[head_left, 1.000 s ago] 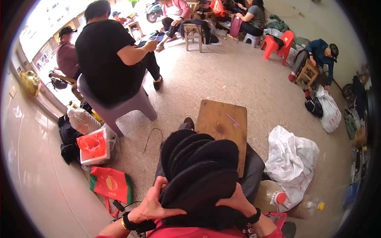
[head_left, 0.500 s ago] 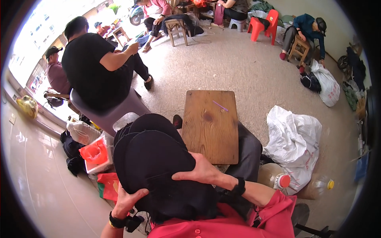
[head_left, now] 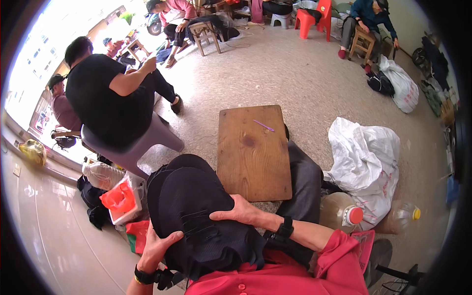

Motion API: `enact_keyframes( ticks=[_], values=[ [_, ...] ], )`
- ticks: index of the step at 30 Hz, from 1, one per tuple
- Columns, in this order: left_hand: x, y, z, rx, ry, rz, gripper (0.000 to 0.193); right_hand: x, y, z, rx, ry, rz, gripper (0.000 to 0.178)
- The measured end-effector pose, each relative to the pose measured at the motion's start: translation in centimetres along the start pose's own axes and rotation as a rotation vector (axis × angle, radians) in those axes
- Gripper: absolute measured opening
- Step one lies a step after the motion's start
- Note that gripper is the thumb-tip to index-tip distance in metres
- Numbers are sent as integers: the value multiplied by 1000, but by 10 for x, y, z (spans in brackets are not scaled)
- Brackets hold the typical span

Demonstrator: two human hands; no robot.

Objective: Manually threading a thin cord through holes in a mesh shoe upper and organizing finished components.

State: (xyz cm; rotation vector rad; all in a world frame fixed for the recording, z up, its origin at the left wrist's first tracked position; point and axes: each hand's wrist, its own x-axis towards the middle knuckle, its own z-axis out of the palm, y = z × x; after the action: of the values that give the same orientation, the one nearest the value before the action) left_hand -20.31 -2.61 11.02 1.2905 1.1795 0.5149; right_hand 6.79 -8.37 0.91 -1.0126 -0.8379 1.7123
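Note:
A stack of black caps (head_left: 191,196) lies against my lap, the rounded brims fanned at its far end and loose threads across the top one. My left hand (head_left: 157,248) grips the stack's near left edge, thumb on top. On the right edge, my right hand (head_left: 241,210) clasps it the same way, thumb pointing inward; the fingers of both hands are mostly hidden under the fabric. Just beyond is a wooden stool top (head_left: 253,162) with a thin purple hooked stick (head_left: 264,126) lying on it.
At my right are a white woven sack (head_left: 364,152) and a large plastic bottle with a red cap (head_left: 339,209). To my left stands a white box (head_left: 125,212) holding a red bag. A person in black (head_left: 105,98) sits ahead left on a grey plastic chair (head_left: 125,152).
The stack has tilted and sits slightly lower, showing more of the top cap's threads and ruffled near edge. My hands keep their hold. The whole view has shifted a little.

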Motion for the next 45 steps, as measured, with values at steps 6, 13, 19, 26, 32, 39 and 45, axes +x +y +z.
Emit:
enact_keyframes(
  ticks=[6,13,19,26,32,39,45],
  values=[
    [6,7,6,-5,-35,-25,86,1,9,-7,18,22,-19,72],
    [10,6,13,35,-46,-2,80,3,18,-15,28,8,8,74],
    [23,5,13,49,-61,-56,86,7,23,-23,69,38,-44,69],
    [34,8,18,56,-33,-124,83,11,26,-26,62,65,-44,69],
    [40,15,17,42,-31,-151,71,24,42,-23,151,81,-32,74],
    [63,20,4,46,20,-318,82,30,37,-19,331,50,112,69],
    [108,18,-8,18,-93,-473,71,52,59,-18,500,84,266,66]
  ],
)
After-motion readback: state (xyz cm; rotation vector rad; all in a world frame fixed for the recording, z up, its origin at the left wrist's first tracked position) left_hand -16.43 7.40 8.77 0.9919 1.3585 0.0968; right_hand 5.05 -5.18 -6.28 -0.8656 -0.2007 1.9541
